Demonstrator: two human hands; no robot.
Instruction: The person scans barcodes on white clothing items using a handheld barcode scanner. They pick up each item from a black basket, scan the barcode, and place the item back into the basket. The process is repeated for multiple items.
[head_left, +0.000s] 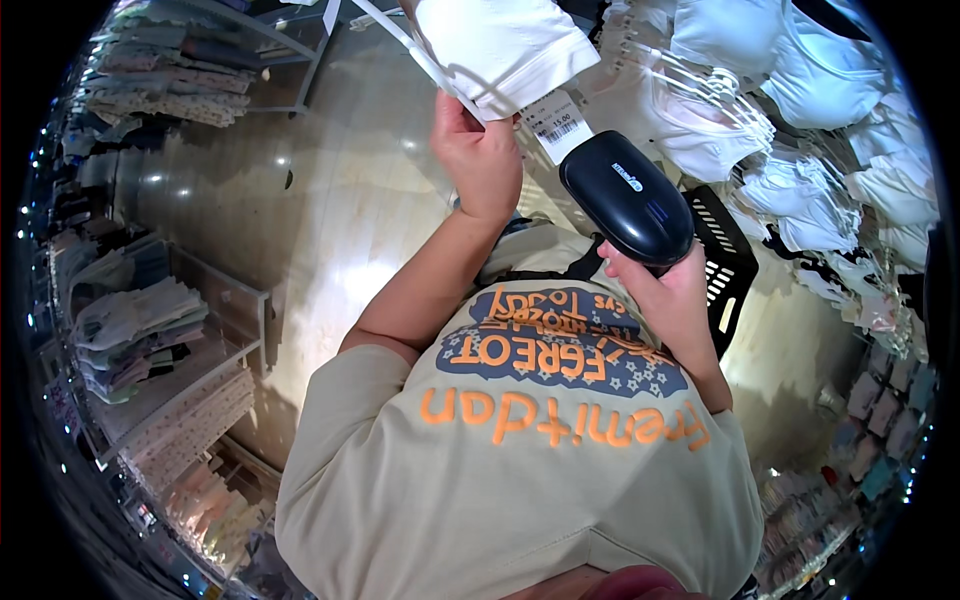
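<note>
My left hand (480, 161) pinches the lower edge of a white garment (510, 52) at the top of the view. A thin white bar (409, 45) runs down along the garment's side to my fingers. Beside that hand a white paper price tag (559, 127), bearing print and a barcode, sticks out from under the garment. My right hand (664, 292) grips a black handheld barcode scanner (626, 199) by its lower end. The scanner's head is close to the tag and overlaps its lower edge in view. What attaches the tag is hidden.
White bras on hangers (705, 127) crowd a rack at the right. Below them a black plastic basket (724, 262) stands partly behind my right arm. Folded clothes (135, 330) fill a metal-framed shelf (262, 315) at left, with another clothing rack (307, 75) farther up.
</note>
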